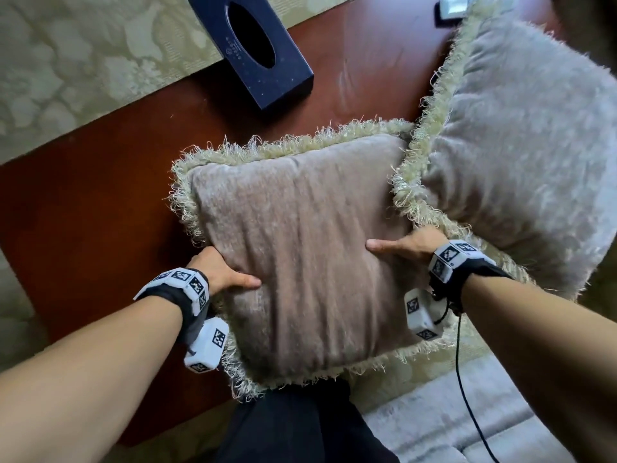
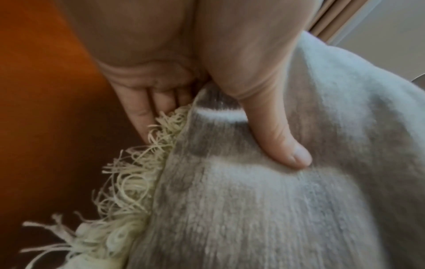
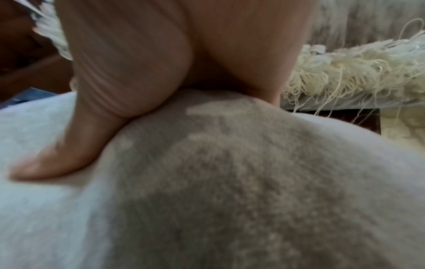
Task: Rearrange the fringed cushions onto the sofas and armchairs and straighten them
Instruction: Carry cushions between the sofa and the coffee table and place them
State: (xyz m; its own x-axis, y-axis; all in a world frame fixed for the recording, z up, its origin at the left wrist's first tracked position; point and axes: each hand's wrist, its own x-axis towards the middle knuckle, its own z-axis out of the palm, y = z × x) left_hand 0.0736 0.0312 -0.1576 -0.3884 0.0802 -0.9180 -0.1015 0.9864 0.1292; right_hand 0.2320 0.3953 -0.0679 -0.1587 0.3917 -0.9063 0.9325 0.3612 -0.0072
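Left hand (image 1: 220,272) and right hand (image 1: 409,243) clasp center cushion (image 1: 300,248) by side edges; likely soft, light, squashy; fringe poor hold.

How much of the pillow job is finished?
Nothing looks finished: no cushion sits on a seat in these views. In hand: the left hand and right hand grip the near cushion by its sides, thumbs on top, above the wooden table. Left: the second cushion lies tilted across the table's edge. Both must go onto a sofa or armchair and be straightened.
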